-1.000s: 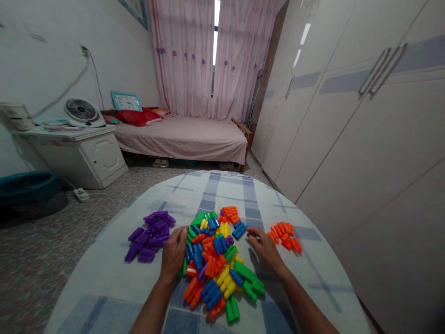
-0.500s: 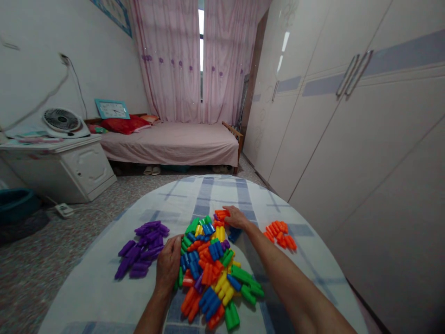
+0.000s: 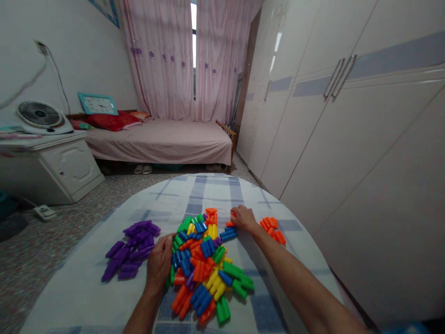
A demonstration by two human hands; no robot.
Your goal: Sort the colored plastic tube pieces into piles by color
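A mixed heap of plastic building blocks [image 3: 200, 264] in orange, blue, green, yellow and purple lies on the table in front of me. My left hand [image 3: 160, 260] rests cupped against the heap's left side, fingers loosely extended and holding nothing that shows. Right of the heap's far end, my right hand [image 3: 243, 218] has its fingers closed on an orange building block [image 3: 231, 224], partly hidden by the hand. Just below it is a blue block [image 3: 228, 234]. A pile of purple blocks [image 3: 130, 250] sits to the left, and a small orange pile [image 3: 273, 229] to the right.
A checked cloth covers the round table [image 3: 208, 185]. Beyond it stands a bed [image 3: 163, 139] with a red pillow. On the left, a white cabinet [image 3: 73, 169] carries a fan [image 3: 41, 116]. A tall wardrobe [image 3: 347, 153] runs along the right.
My right hand has moved right, away from the heap's far end, with an orange block in its fingers. The left hand stays against the heap. The camera view has turned slightly right.
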